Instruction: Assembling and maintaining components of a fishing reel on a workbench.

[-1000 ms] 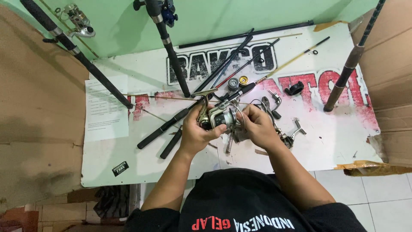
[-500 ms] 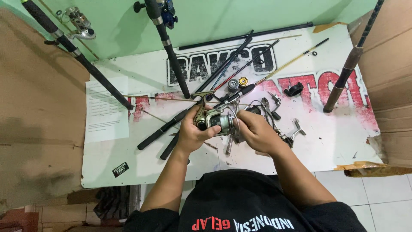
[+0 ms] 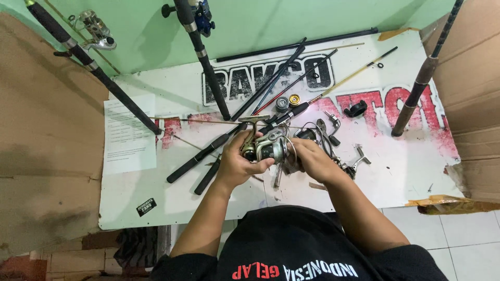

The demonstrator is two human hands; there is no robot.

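- While both hands stay low over the white printed surface [image 3: 172,208], the silver metal spinning reel [image 3: 268,148] has barely moved.
- Left hand [image 3: 237,166] grip remains wrapped around the reel body; right hand [image 3: 312,161] fingers stay closed on its front.

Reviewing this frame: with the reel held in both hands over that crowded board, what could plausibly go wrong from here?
1. The spinning reel is held above the white board by the left hand and right hand; a slip could drop it onto the loose reel parts below.
2. Two small round parts lie loose among the rod sections and might roll away if nudged.
3. The upright rod stands close by and may get knocked.
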